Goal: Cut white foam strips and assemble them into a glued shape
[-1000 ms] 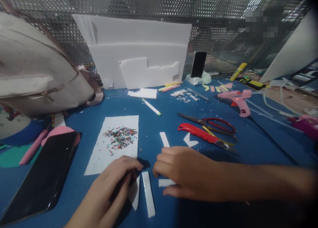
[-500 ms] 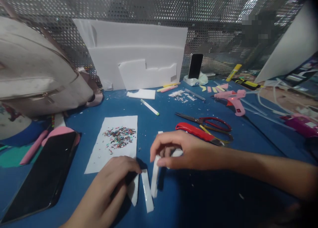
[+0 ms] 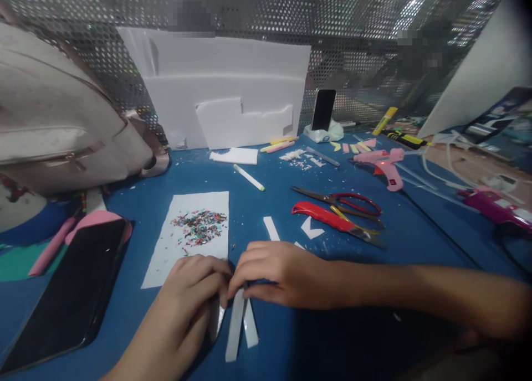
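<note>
My right hand (image 3: 282,273) is closed on the top end of a white strip (image 3: 235,330), perhaps foam board, which points down toward me. Just behind that strip a second white strip (image 3: 251,327) shows at a slant. My left hand (image 3: 193,292) has its fingers curled around another white piece (image 3: 216,320) with a shiny face, mostly hidden under the hand. The fingertips of both hands nearly meet. Above my left hand, a white sheet (image 3: 166,259) bears a pile of coloured glitter bits (image 3: 201,227).
Right of my hands lie white scraps (image 3: 311,230), a red-handled cutter (image 3: 320,215), scissors (image 3: 357,202) and a pink glue gun (image 3: 384,162). A black phone (image 3: 70,292) lies left. White boards (image 3: 224,60) lean at the back, near a pen (image 3: 249,177) and another phone (image 3: 324,109).
My right hand has moved left and toward me, bringing its white strip across the slanted one beside my left hand. The scraps it covered now show. My left hand has barely moved.
</note>
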A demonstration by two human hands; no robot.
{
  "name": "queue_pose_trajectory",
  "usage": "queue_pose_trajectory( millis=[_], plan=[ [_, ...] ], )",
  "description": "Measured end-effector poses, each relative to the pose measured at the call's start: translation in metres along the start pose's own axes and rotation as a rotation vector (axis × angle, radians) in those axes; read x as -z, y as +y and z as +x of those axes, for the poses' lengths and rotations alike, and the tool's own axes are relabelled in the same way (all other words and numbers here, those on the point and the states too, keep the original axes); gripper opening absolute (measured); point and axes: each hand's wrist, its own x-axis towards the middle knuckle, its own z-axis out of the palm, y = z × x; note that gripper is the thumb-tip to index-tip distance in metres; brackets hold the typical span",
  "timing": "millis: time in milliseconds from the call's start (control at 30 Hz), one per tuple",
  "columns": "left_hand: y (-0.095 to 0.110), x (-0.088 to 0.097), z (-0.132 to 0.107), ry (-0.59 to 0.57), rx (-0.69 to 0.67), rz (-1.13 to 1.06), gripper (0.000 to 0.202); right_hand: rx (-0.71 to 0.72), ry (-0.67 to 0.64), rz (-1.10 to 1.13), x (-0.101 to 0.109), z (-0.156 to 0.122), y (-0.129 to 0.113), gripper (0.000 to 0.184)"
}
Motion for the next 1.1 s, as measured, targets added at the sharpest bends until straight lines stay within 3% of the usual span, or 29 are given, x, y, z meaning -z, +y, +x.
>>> queue_pose_trajectory(
  millis=[233,367,467,633,833,1100],
  plan=[
    [0.0,0.0,-0.003,0.116,0.058,-0.043,0.023,0.012,0.029,-0.164,-0.004,0.0,-0.004,0.029],
    [-0.002,-0.001,-0.004,0.121,0.051,-0.054,0.026,-0.072,0.069,-0.24,-0.018,-0.002,-0.013,0.069],
    [-0.003,-0.001,-0.003,0.105,0.075,-0.076,0.027,-0.091,0.111,-0.323,-0.036,-0.002,-0.013,0.082],
    [-0.004,-0.001,-0.004,0.114,0.044,-0.087,0.026,-0.078,0.176,-0.445,-0.047,0.0,-0.01,0.067],
    [-0.002,-0.001,-0.003,0.072,0.091,-0.077,0.018,-0.128,0.043,-0.447,-0.028,-0.002,-0.013,0.044],
    [0.0,0.005,-0.001,0.015,0.055,0.022,0.012,-0.116,-0.13,-0.296,0.001,-0.008,-0.014,0.062]
  ],
)
